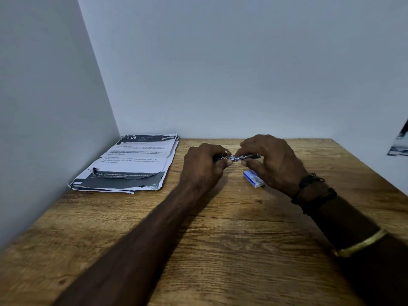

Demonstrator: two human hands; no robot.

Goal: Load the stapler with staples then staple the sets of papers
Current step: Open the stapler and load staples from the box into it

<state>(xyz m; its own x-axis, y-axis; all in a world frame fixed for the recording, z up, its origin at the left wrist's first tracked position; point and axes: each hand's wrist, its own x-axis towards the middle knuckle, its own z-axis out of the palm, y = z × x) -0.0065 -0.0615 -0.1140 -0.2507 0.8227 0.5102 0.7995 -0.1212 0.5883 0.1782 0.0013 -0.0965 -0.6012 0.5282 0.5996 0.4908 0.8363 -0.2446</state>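
Note:
A small silver metal stapler [239,158] is held a little above the wooden table [220,239] near its far edge. My left hand [204,167] grips the stapler's left end with curled fingers. My right hand [272,163] pinches the stapler's right end between fingertips and thumb. A small blue and white staple box [254,178] lies on the table just under my right hand, partly hidden by it. A stack of printed papers [132,164] with torn, curled edges lies in the far left corner. I cannot tell whether the stapler's tray is open.
White walls close the table on the left and at the back. A dark-and-white object [400,142] shows at the right edge beyond the table. My right wrist wears dark cord bracelets [313,193] and a gold bangle [362,242].

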